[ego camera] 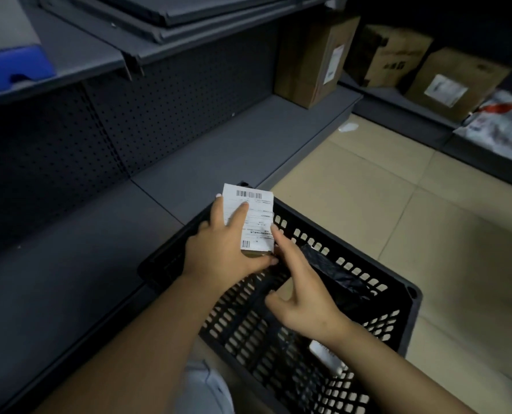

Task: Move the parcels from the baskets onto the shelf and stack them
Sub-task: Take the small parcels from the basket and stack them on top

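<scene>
- A black plastic lattice basket (392, 321) sits on the beige tiled floor (398, 204), its far left corner touching the front edge of the lowest grey metal shelf (105, 249).
- Inside the basket, a black plastic bag (338, 273) lies against the right wall, and something white shows near the bottom, partly hidden by the right forearm.
- The right hand (302, 297) hovers over the basket with fingers loosely spread, gripping nothing; its index fingertip touches the right edge of the parcel.
- The left hand (227, 249) grips a small brown parcel with a white barcode label (256, 216), thumb across the label, fingers curled beneath.
- That parcel is held above the basket's far left corner, just beside the shelf's front edge.
- Farther along the same shelf, at its far right end, a tall brown cardboard box (311, 58) stands upright.
- More brown cardboard boxes (445, 79) rest on a neighbouring shelf beyond.
</scene>
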The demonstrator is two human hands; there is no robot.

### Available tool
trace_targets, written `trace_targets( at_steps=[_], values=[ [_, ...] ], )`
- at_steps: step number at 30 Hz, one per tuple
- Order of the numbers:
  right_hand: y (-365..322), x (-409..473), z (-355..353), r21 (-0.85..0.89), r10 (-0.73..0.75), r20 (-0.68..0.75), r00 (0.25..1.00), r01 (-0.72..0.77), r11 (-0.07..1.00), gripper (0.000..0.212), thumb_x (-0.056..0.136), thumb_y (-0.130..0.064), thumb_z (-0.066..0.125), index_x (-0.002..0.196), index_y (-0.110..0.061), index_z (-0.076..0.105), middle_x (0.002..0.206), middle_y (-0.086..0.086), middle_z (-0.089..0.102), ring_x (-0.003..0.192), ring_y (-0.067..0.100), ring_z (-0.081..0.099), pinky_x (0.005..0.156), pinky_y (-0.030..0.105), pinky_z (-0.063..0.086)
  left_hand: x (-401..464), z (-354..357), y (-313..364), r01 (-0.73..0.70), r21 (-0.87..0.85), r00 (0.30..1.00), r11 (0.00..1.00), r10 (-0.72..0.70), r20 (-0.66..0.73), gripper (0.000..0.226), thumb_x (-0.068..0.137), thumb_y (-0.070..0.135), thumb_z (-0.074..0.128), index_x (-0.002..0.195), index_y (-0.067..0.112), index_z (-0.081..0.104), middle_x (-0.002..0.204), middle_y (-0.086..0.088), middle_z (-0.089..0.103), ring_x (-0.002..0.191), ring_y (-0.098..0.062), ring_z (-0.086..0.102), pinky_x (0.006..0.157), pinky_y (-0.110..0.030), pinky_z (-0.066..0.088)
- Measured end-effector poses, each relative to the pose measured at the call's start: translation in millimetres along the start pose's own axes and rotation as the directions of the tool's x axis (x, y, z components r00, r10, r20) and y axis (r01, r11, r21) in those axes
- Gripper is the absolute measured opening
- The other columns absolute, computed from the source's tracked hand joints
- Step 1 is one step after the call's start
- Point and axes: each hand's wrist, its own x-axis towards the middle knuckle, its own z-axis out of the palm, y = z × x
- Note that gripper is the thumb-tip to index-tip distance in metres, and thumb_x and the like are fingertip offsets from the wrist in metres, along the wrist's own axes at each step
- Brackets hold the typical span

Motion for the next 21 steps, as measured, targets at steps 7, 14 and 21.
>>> trace_targets(
  at_steps=[7,14,21],
  values=[
    [28,-14,-3,-0.142,0.076,0.007,0.997,-0.074,0.987,0.08,0.086,-0.031,0.054,0.151,-0.033,0.007,0.156,-0.011,0.02,0.142,0.0,0.02,0.112,0.012,0.019,-2,-5,-6,0.049,0.028,0.998,0.998,-0.05,0.036,0.103,0.064,0.075,0.063,0.147,0.035,0.017,0.158,-0.004,0.002,0.121,-0.032,0.046,0.09,-0.04,0.043],
    [174,-59,27,-0.513,0.788,-0.043,0.614,-0.691,0.51,0.083,0.09,-0.055,0.05,0.152,-0.029,0.001,0.161,0.011,-0.002,0.145,0.04,0.003,0.113,0.053,0.021,5,16,-12,-0.041,0.06,0.988,0.997,0.032,0.148,0.105,0.063,0.074,0.064,0.147,0.036,0.014,0.156,-0.003,-0.001,0.12,-0.028,0.042,0.088,-0.039,0.044],
    [223,-88,58,-0.415,0.934,-0.12,0.338,-0.871,0.262,0.099,0.09,-0.05,0.055,0.15,-0.01,-0.012,0.156,0.022,-0.018,0.143,0.044,-0.015,0.117,0.048,0.005,8,28,-26,-0.041,0.021,0.982,0.999,0.036,0.187,0.106,0.061,0.076,0.064,0.146,0.038,0.013,0.156,0.002,-0.002,0.125,-0.027,0.04,0.091,-0.041,0.042]
  ],
)
